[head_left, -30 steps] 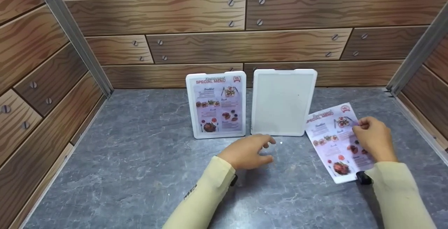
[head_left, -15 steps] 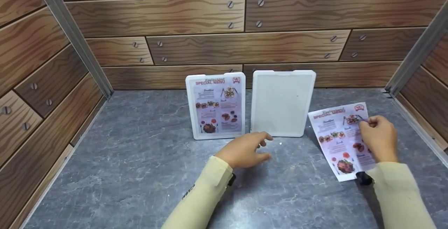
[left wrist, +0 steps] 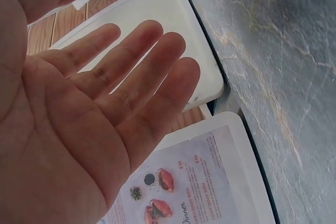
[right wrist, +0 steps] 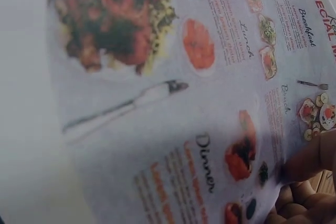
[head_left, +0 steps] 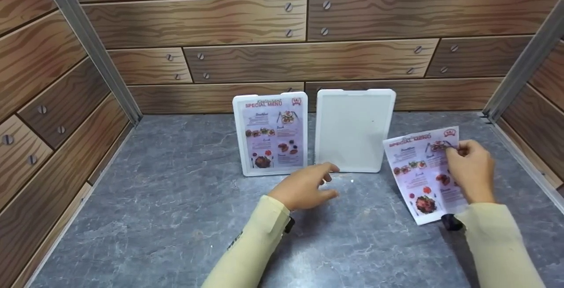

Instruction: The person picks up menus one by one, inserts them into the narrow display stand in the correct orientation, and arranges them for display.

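My right hand [head_left: 472, 171] pinches the right edge of a printed menu sheet [head_left: 418, 169], thumb in front and fingers curled behind. The sheet is held tilted, bowing slightly, with its print facing me; it fills most of the right wrist view. My left hand [head_left: 304, 187] hovers with fingers loosely extended and holds nothing; the left wrist view shows its bare palm [left wrist: 58, 140]. Beyond that hand stands a blank white frame [head_left: 354, 131], upright. To the left of it is a second white frame [head_left: 238, 136] with a matching menu [head_left: 273, 147] in it.
The frames stand on a grey marbled tabletop [head_left: 167, 200]. A wood-plank patterned wall [head_left: 246, 19] rises behind, with similar panels at both sides and metal corner posts [head_left: 90, 46]. A tiny white speck [head_left: 352, 181] lies before the blank frame.
The right hand first shifts the menu sheet to the right and turns it straighter, then brings it slightly back left. The left hand drifts a little to the left, still holding nothing.
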Demonstrator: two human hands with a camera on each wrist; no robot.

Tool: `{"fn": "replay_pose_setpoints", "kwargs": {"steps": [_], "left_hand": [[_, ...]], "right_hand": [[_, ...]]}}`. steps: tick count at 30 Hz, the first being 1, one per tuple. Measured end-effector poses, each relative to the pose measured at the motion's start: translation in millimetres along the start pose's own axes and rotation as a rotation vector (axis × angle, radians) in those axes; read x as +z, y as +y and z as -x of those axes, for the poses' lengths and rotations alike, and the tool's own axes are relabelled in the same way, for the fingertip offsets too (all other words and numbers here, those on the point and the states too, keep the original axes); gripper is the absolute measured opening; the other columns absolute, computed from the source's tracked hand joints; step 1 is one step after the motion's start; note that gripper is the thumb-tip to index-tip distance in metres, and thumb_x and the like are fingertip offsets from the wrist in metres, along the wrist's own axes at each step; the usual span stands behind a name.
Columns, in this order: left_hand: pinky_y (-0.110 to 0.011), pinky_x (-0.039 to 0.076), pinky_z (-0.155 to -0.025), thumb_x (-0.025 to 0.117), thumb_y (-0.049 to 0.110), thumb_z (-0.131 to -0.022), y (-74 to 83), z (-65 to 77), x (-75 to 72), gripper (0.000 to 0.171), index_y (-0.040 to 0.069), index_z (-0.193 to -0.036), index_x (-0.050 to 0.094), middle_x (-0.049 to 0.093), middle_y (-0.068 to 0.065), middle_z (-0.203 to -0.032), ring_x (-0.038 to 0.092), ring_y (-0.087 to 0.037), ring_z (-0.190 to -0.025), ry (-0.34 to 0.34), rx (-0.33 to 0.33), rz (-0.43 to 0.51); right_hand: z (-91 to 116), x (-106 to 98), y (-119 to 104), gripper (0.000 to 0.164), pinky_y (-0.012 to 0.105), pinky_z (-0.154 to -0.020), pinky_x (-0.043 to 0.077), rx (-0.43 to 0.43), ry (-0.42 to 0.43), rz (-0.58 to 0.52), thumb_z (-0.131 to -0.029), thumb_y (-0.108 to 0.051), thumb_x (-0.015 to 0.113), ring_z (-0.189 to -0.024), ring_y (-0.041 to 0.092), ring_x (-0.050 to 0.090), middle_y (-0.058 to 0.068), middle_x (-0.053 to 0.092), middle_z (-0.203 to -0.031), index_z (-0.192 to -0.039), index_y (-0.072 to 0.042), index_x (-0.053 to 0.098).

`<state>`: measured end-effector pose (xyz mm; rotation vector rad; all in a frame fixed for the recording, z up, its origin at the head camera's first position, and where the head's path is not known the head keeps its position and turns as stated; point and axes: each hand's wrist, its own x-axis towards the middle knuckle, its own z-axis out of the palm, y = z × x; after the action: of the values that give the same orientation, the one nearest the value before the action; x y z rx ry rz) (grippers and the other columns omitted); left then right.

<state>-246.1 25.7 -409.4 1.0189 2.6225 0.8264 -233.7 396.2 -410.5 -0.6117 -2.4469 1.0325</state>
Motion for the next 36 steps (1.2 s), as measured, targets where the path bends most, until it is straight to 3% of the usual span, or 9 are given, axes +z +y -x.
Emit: {"fn": "replay_pose_setpoints", "kwargs": {"steps": [11, 18, 22, 26, 29, 33, 36], "left_hand": [[-0.036, 0.051, -0.102, 0.069, 0.036, -0.100, -0.9, 0.4, -2.3, 0.054, 0.018, -0.148, 0.052, 0.067, -0.005, -0.131, 0.064, -0.017, -0.119, 0.022, -0.051, 0.046], [-0.036, 0.052, -0.099, 0.068, 0.040, -0.100, -4.0, -1.6, -5.0, 0.055, 0.017, -0.148, 0.052, 0.068, -0.003, -0.127, 0.065, -0.016, -0.114, 0.068, -0.069, 0.065], [-0.037, 0.053, -0.098, 0.066, 0.043, -0.101, -4.7, -1.5, -6.2, 0.055, 0.016, -0.147, 0.053, 0.069, -0.005, -0.127, 0.066, -0.017, -0.113, 0.089, -0.082, 0.102], [-0.038, 0.053, -0.097, 0.066, 0.045, -0.100, -4.9, -0.1, -7.2, 0.055, 0.016, -0.146, 0.055, 0.069, -0.006, -0.127, 0.066, -0.018, -0.112, 0.101, -0.083, 0.123], [-0.038, 0.053, -0.097, 0.066, 0.047, -0.100, -5.5, 0.8, -7.9, 0.055, 0.017, -0.145, 0.056, 0.069, -0.005, -0.126, 0.065, -0.018, -0.112, 0.106, -0.080, 0.132], [-0.037, 0.053, -0.096, 0.065, 0.045, -0.101, -6.5, 1.2, -9.1, 0.051, 0.016, -0.142, 0.059, 0.070, -0.003, -0.123, 0.065, -0.019, -0.111, 0.122, -0.066, 0.139], [-0.035, 0.054, -0.094, 0.066, 0.043, -0.101, -7.4, 1.2, -9.6, 0.047, 0.015, -0.138, 0.061, 0.070, -0.001, -0.119, 0.066, -0.020, -0.110, 0.132, -0.052, 0.139]], "right_hand": [[13, 7, -23, 0.016, 0.021, -0.049, 0.045, -0.053, -0.009, -0.189, -0.097, -0.014, 0.059, -0.060, 0.002, 0.052, -0.018, 0.055, -0.072, -0.102, 0.000, 0.064], [26, 21, -41, 0.012, 0.017, -0.056, 0.043, -0.115, -0.017, -0.348, -0.094, -0.004, 0.060, -0.064, 0.000, 0.052, -0.020, 0.058, -0.069, -0.099, 0.006, 0.064], [34, 29, -49, 0.006, 0.017, -0.057, 0.045, -0.134, -0.070, -0.426, -0.093, 0.000, 0.061, -0.063, 0.001, 0.053, -0.017, 0.059, -0.069, -0.096, 0.005, 0.064], [41, 34, -53, 0.008, 0.019, -0.059, 0.048, -0.123, -0.161, -0.451, -0.094, 0.000, 0.063, -0.063, 0.003, 0.057, -0.017, 0.064, -0.072, -0.090, -0.006, 0.065], [44, 37, -56, 0.004, 0.020, -0.059, 0.050, -0.135, -0.225, -0.454, -0.096, 0.000, 0.062, -0.062, 0.003, 0.059, -0.017, 0.066, -0.072, -0.095, -0.001, 0.066], [46, 42, -57, 0.012, 0.019, -0.057, 0.048, -0.148, -0.300, -0.456, -0.097, 0.001, 0.060, -0.061, 0.002, 0.056, -0.017, 0.066, -0.072, -0.105, 0.010, 0.061], [48, 47, -55, 0.007, 0.019, -0.062, 0.052, -0.121, -0.374, -0.495, -0.099, 0.000, 0.060, -0.067, 0.002, 0.060, -0.017, 0.068, -0.077, -0.104, 0.005, 0.063]]}}
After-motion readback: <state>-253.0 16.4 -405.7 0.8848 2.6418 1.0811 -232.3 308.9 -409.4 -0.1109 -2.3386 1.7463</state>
